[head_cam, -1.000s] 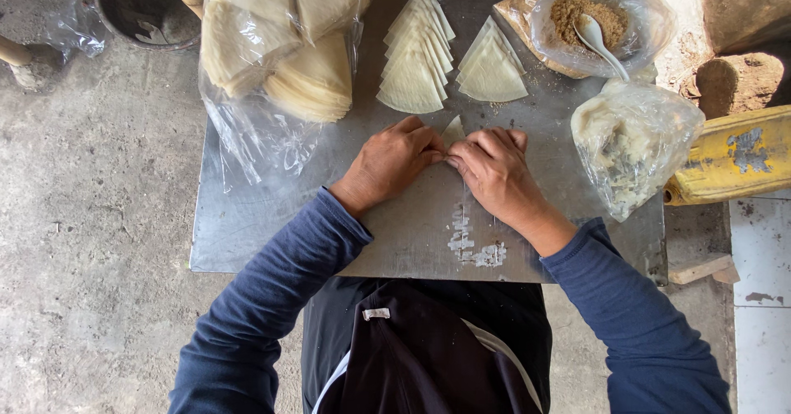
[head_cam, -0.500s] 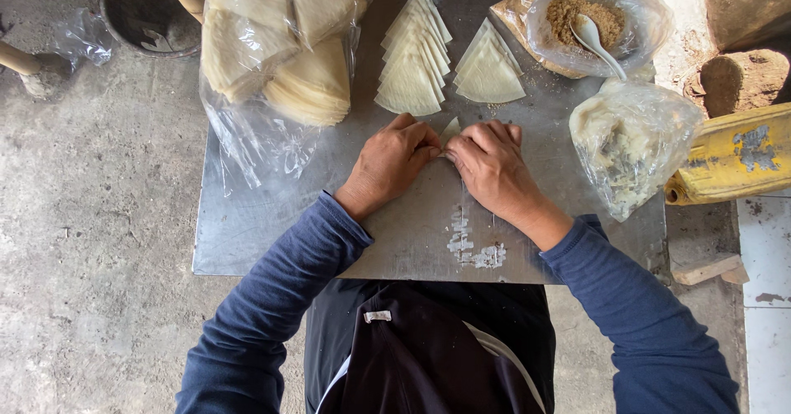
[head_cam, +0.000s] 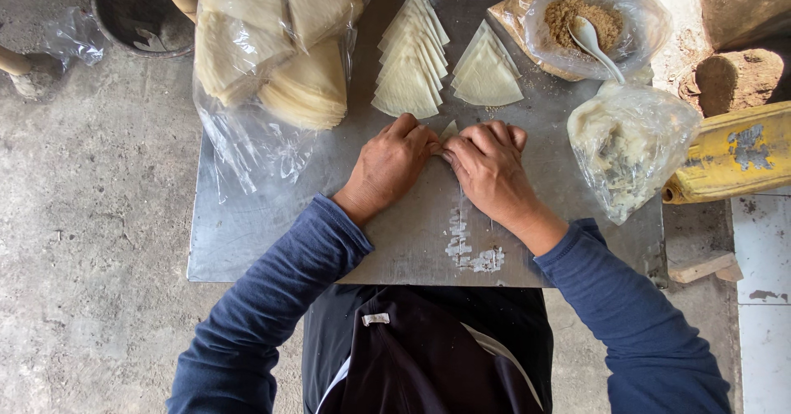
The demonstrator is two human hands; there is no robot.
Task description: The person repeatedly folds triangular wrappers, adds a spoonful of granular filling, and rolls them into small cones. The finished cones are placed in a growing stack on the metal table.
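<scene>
**Both hands press a dough piece at mid-sheet**

Left hand and right hand lie knuckles up on the metal sheet, fingertips meeting over a small dough piece. Only its pale, pointed tip shows between them; the rest is hidden. Fingers are curled and pressed down on it. Just beyond, toward the far edge, lie two fans of folded triangles. A bag of round wrappers sits at the far left corner.

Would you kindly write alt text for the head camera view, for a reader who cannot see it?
Seen from above, a person's left hand and right hand press a small dough wrapper on a metal tray. Beyond lie folded triangular wrappers, a bag of round wrappers, and a bowl of brown filling with a spoon.
</scene>
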